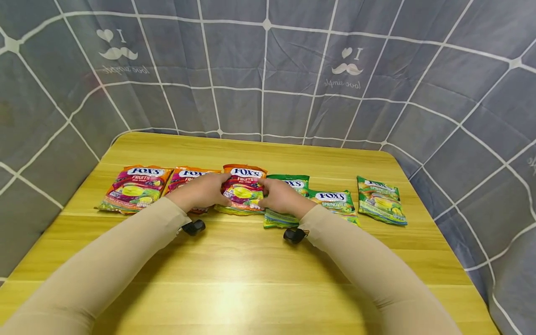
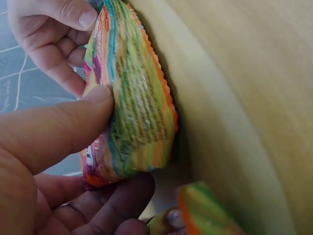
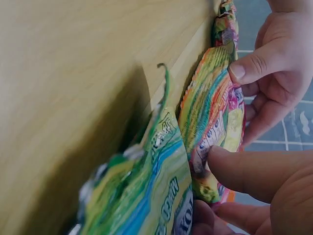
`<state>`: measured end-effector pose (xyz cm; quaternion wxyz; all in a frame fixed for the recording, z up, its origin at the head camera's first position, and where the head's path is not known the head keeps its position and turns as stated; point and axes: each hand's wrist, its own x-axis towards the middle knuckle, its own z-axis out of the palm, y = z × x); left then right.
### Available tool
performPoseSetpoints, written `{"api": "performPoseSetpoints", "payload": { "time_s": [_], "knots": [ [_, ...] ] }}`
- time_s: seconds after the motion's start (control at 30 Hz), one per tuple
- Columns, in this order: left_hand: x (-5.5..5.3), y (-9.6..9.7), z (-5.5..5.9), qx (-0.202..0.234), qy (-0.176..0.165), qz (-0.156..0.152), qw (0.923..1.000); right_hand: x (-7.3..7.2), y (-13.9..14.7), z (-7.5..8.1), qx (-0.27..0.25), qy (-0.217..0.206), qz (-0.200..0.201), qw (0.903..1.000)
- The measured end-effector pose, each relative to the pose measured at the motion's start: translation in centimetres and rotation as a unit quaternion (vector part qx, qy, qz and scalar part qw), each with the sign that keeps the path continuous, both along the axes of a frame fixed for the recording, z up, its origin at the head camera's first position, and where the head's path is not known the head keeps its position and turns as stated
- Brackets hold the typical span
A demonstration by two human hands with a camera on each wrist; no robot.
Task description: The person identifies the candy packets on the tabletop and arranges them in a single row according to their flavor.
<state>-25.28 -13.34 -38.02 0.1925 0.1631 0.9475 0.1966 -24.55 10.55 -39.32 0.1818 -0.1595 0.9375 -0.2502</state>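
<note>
A red and orange Fox's Fruits candy bag point(image 1: 243, 190) lies near the middle of the table, between the two hands. My left hand point(image 1: 204, 190) pinches its left side, thumb on the near edge in the left wrist view and fingers around the far side. On its right side my right hand point(image 1: 283, 197) has the same kind of grip. The left forearm reaches over a second Fruits bag point(image 1: 181, 176), partly covering it. Beside the right hand is a green Fox's Spring Tea bag point(image 1: 298, 182), partly hidden by that hand.
Another Fruits bag point(image 1: 136, 190) lies at the left end of the row. To the right are a second Spring Tea bag point(image 1: 337, 202) and a third one point(image 1: 381, 201) set apart. A grey checked curtain point(image 1: 234, 60) hangs behind the wooden table point(image 1: 234, 270).
</note>
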Motion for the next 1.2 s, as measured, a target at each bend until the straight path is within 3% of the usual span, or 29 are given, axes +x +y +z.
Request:
{"api": "performPoseSetpoints", "payload": {
  "time_s": [0.27, 0.67, 1.2],
  "knots": [
    [0.2, 0.39, -0.09, -0.017, -0.012, -0.009, 0.9997, -0.07, 0.9, -0.21, 0.006, -0.001, 0.0, 1.0],
    [0.22, 0.16, -0.15, -0.053, 0.026, -0.041, 0.9974, -0.3, 0.91, -0.02, 0.009, -0.014, 0.01, 0.9998],
    [0.23, 0.28, -0.35, -0.06, 0.021, -0.053, 0.9965, -0.54, 0.82, -0.08, 0.023, -0.008, 0.034, 0.9991]
  ]
}}
